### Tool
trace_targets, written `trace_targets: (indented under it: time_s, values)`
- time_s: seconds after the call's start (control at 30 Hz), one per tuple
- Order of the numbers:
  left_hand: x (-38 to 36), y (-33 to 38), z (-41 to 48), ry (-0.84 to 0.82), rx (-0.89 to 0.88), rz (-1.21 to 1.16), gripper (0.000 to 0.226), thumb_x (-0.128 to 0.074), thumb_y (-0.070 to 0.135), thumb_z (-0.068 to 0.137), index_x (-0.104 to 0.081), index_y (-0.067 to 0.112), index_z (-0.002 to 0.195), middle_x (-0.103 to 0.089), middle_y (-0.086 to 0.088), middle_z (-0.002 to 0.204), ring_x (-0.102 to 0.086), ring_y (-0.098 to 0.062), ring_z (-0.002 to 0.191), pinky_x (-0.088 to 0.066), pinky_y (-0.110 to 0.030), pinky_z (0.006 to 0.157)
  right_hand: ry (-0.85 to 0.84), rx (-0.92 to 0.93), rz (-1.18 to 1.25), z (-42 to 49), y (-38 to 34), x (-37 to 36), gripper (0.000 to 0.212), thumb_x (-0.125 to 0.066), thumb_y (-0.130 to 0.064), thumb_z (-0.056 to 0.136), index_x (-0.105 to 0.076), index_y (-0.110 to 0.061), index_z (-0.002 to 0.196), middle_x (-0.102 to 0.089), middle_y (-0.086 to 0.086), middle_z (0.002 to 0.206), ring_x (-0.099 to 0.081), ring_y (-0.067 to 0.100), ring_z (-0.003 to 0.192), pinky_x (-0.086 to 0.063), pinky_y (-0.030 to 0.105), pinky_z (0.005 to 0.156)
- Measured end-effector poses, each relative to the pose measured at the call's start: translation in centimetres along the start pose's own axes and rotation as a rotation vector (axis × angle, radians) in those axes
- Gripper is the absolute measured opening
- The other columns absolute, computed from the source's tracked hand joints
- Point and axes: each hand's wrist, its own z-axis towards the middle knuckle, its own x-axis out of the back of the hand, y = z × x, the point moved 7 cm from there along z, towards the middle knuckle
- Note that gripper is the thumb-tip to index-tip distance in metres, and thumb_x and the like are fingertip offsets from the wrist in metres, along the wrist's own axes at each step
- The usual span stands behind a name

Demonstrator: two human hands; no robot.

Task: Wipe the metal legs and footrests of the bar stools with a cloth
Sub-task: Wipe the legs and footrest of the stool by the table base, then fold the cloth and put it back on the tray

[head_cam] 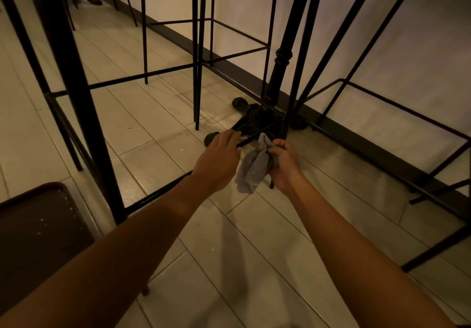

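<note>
Head view — right hand (pixel 285 164) grips cloth (pixel 254 168), left hand (pixel 219 160) over footrest (pixel 163 189).

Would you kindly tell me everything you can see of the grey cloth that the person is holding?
The cloth is grey, soft-looking fabric, crumpled into a bunch. The right hand grips its upper part; a small peak pokes up above the fingers and the longer end hangs loose below, above the tiled floor. It sits by a stool's low black bar; whether it touches the bar I cannot tell. The left hand is close beside it.
</note>
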Motion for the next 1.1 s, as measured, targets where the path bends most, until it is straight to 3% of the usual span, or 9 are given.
trace_targets:
  time_s: [0.17, 0.27, 0.4, 0.53, 0.7, 0.77, 0.93, 1.03, 1.1]
  values:
    - [-1.6, 0.9, -0.2, -0.067, 0.159, -0.475, 0.046, -0.033, 0.013, 0.100, -0.022, 0.007, 0.144, -0.027, -0.012, 0.149, -0.026, -0.023, 0.138, -0.022, -0.026, 0.111, -0.107, -0.128, 0.260, -0.1, 1.4, -0.8, 0.016, -0.039, -0.005, 0.092, -0.050, -0.010, 0.104, -0.058, 0.013, 0.097, -0.059, 0.025, 0.083, -0.051, 0.035, 0.068]
    - [-2.2, 1.4, -1.3, -0.051, 0.243, -0.716, 0.043, -0.037, 0.013, 0.099, -0.029, 0.009, 0.141, -0.042, -0.011, 0.140, -0.040, -0.016, 0.127, -0.028, -0.008, 0.089, -0.183, -0.192, 0.404, -0.6, 2.2, -1.2, 0.025, -0.039, -0.007, 0.092, -0.053, -0.010, 0.112, -0.061, 0.013, 0.104, -0.062, 0.026, 0.092, -0.056, 0.035, 0.073]
    - [-4.1, -0.1, -3.4, -0.125, 0.499, -0.797, 0.041, -0.046, 0.030, 0.096, -0.043, 0.010, 0.132, -0.055, -0.009, 0.128, -0.054, -0.021, 0.111, -0.041, -0.024, 0.084, -0.248, -0.199, 0.461, -1.9, 3.2, -1.3, 0.023, -0.040, -0.010, 0.093, -0.062, -0.010, 0.096, -0.069, 0.007, 0.086, -0.066, 0.019, 0.082, -0.055, 0.029, 0.073]
    - [-5.6, -2.2, -6.0, -0.202, 0.664, -0.786, 0.036, -0.054, 0.035, 0.091, -0.057, 0.006, 0.112, -0.059, -0.008, 0.101, -0.053, -0.018, 0.090, -0.039, -0.025, 0.073, -0.210, -0.259, 0.260, -3.6, 5.9, -0.8, 0.037, -0.060, -0.018, 0.085, -0.051, -0.010, 0.120, -0.061, 0.011, 0.108, -0.062, 0.021, 0.094, -0.056, 0.030, 0.069]
    - [-6.2, -3.5, -9.3, -0.105, 0.750, -0.923, 0.018, -0.056, 0.028, 0.090, -0.057, 0.010, 0.092, -0.058, -0.007, 0.087, -0.056, -0.017, 0.077, -0.045, -0.017, 0.055, -0.303, -0.210, -0.120, -5.5, 8.0, -1.5, 0.059, -0.068, -0.004, 0.078, -0.032, -0.018, 0.121, -0.055, 0.003, 0.110, -0.060, 0.021, 0.099, -0.053, 0.032, 0.081]
    - [-6.0, -3.9, -10.2, -0.054, 0.743, -0.950, 0.015, -0.057, 0.026, 0.090, -0.057, 0.011, 0.093, -0.058, -0.005, 0.086, -0.055, -0.018, 0.080, -0.044, -0.020, 0.060, -0.329, -0.240, -0.227, -5.8, 9.0, -1.2, 0.062, -0.070, -0.004, 0.076, -0.033, -0.016, 0.124, -0.054, 0.007, 0.115, -0.059, 0.024, 0.103, -0.052, 0.035, 0.085]
    - [-6.8, -4.5, -12.4, -0.092, 0.752, -1.004, 0.006, -0.056, 0.026, 0.090, -0.055, 0.020, 0.091, -0.061, -0.006, 0.095, -0.059, -0.018, 0.085, -0.050, -0.029, 0.071, -0.433, -0.295, -0.327, -7.0, 10.4, -1.2, 0.028, -0.062, -0.004, 0.081, -0.052, -0.013, 0.106, -0.062, 0.010, 0.102, -0.062, 0.022, 0.090, -0.054, 0.033, 0.076]
    - [-7.6, -5.2, -14.4, -0.113, 0.776, -1.041, 0.005, -0.058, 0.030, 0.089, -0.056, 0.027, 0.085, -0.063, -0.011, 0.104, -0.061, -0.024, 0.092, -0.052, -0.041, 0.081, -0.500, -0.366, -0.356, -7.9, 11.7, -1.4, 0.032, -0.060, -0.007, 0.083, -0.051, -0.012, 0.114, -0.061, 0.011, 0.108, -0.061, 0.022, 0.094, -0.054, 0.032, 0.074]
    - [-7.8, -5.8, -15.7, -0.152, 0.769, -1.023, 0.005, -0.058, 0.032, 0.089, -0.056, 0.027, 0.088, -0.063, -0.007, 0.100, -0.062, -0.021, 0.090, -0.052, -0.038, 0.077, -0.581, -0.430, -0.419, -9.0, 12.9, -1.6, 0.034, -0.059, -0.021, 0.086, -0.053, -0.013, 0.118, -0.063, 0.009, 0.110, -0.062, 0.022, 0.095, -0.055, 0.033, 0.077]
